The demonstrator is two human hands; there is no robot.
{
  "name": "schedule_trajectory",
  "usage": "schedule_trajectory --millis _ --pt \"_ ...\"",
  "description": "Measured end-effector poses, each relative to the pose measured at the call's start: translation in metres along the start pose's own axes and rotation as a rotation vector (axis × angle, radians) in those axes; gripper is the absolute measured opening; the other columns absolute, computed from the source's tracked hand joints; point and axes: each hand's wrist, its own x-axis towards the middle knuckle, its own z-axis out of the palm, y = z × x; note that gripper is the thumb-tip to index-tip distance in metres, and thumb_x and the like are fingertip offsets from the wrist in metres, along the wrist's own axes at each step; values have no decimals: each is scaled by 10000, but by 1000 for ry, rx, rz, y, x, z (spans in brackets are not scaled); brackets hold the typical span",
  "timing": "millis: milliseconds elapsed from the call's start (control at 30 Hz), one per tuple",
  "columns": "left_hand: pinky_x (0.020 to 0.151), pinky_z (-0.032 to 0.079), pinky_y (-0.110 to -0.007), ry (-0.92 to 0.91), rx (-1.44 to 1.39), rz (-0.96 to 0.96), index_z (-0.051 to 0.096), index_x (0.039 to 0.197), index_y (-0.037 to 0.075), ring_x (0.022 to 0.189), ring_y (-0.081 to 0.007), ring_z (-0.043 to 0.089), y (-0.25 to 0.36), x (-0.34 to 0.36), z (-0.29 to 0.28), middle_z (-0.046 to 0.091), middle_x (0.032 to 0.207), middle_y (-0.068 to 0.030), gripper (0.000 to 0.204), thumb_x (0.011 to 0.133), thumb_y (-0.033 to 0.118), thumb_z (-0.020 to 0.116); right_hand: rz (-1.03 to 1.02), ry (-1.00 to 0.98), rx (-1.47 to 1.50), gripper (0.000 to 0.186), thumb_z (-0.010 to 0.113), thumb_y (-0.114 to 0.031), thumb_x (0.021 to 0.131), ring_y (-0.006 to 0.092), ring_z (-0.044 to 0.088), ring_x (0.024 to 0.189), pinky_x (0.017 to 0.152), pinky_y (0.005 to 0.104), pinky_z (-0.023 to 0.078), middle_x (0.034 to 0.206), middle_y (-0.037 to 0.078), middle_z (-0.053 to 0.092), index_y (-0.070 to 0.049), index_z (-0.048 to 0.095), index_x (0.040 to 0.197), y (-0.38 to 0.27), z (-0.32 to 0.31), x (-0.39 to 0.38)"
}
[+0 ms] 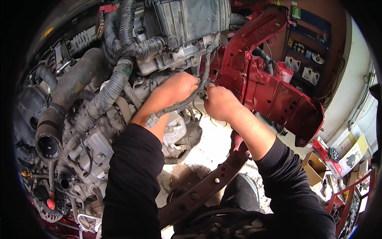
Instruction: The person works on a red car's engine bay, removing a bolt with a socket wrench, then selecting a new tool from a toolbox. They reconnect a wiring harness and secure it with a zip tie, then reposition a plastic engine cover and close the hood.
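Deep in the engine bay, my two hands work close together beside a grey corrugated wiring harness (179, 104). My left hand (181, 86) is closed with its fingertips against the harness; what it grips is hidden. On the other side, my right hand (221, 102) makes a pinch near some thin wires and a small dark part, too small to name. The harness comes down between the hands, then crosses over my left forearm. At its free end a grey plug connector (152, 119) rests above my left wrist.
Engine parts and a thick ribbed hose (113, 85) fill the left side. Above my hands is a black ribbed box (191, 22). Dark red body panels (274, 93) rise on the right, and a perforated crossbar (199, 193) runs below. Shelves (308, 44) hold bottles farther back.
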Motion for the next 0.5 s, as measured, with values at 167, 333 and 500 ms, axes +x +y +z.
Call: schedule_trajectory --millis 167,333,500 --pt "857 580 -583 10 21 44 771 1007 12 999 -539 714 -5 2 6 746 1000 -300 210 979 195 669 30 -130 8 284 683 -121 912 466 763 1093 973 525 610 1142 316 776 68 750 1113 -9 -11 11" --pt "753 526 -542 111 70 96 726 946 1 840 -479 672 -14 5 18 675 847 -266 248 990 246 734 127 -103 360 354 786 -248 845 424 739 866 864 490 584 916 294 757 61 776 1019 14 18 18" --pt "756 525 -546 105 104 71 701 916 3 845 -471 672 -11 5 18 669 844 -256 272 987 260 754 144 65 545 214 782 -163 834 274 682 729 744 431 568 799 196 720 34 716 884 29 64 17"
